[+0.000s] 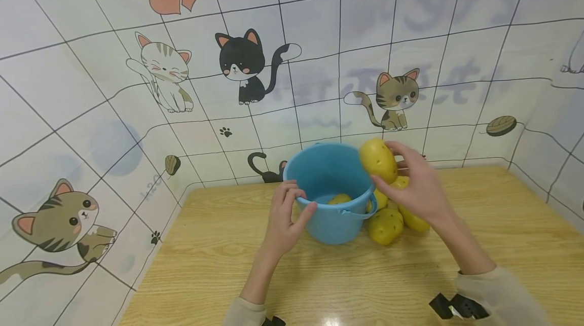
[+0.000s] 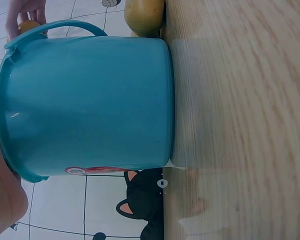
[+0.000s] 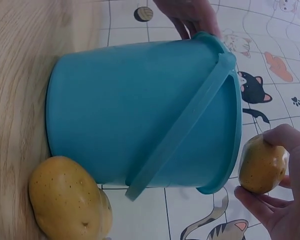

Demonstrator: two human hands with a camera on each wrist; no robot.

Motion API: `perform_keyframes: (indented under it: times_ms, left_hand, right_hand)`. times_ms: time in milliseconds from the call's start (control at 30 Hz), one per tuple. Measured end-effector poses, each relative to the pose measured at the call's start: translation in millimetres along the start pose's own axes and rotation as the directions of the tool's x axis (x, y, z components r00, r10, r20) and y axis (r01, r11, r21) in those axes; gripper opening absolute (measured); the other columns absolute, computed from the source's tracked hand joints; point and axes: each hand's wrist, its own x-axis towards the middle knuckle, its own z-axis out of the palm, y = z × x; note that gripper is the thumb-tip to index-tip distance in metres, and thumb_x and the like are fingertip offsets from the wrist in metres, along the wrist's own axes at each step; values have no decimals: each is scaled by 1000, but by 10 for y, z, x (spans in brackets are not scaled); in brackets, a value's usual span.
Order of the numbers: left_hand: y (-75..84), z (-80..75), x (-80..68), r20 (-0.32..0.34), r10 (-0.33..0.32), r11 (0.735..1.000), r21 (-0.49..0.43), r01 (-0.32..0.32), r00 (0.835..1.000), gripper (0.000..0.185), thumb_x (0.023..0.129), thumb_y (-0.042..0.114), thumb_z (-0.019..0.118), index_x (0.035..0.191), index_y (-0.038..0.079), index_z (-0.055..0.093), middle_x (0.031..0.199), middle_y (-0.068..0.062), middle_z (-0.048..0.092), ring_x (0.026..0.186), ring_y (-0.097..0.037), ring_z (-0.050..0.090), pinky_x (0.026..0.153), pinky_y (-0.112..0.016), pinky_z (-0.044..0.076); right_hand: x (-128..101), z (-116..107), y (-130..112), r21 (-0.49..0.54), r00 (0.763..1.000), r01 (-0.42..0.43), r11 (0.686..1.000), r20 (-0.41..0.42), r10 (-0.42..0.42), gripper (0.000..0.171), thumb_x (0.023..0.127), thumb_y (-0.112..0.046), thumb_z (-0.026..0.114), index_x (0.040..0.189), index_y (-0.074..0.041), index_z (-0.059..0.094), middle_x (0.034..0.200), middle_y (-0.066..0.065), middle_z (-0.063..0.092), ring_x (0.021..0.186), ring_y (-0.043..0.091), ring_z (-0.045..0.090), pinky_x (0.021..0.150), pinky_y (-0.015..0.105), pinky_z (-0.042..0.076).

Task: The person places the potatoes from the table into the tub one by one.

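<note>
A blue plastic bucket [image 1: 335,217] with a handle stands on the wooden table [image 1: 228,265]. My left hand [image 1: 287,212] grips its near-left rim, thumb inside. My right hand [image 1: 412,184] holds a yellow potato [image 1: 377,159] just above the bucket's right rim. One potato [image 1: 339,198] lies inside the bucket. Several more potatoes [image 1: 385,225] lie on the table against the bucket's right side. The left wrist view shows the bucket wall [image 2: 90,105]. The right wrist view shows the bucket [image 3: 140,110], the held potato [image 3: 261,164] and a potato on the table [image 3: 65,197].
Tiled walls with cat stickers [image 1: 242,62] close in the table at the back and on both sides. Bare table surface lies in front of the bucket and to its right [image 1: 502,214].
</note>
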Motion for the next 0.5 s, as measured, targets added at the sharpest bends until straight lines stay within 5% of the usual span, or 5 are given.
perform_keyframes:
  times_ms: [500]
  left_hand:
    - [13,-7,1,4,-7,1000,-4,7,1000,16,97,25,65,100,11,58,114,-6,52,128,-39,46,110,-54,35]
  right_hand:
    - [16,199,-171,60,996,60,996,64,-64,72,83,-13,83,145,-8,48,127,15,56,108,31,60,82,50,59]
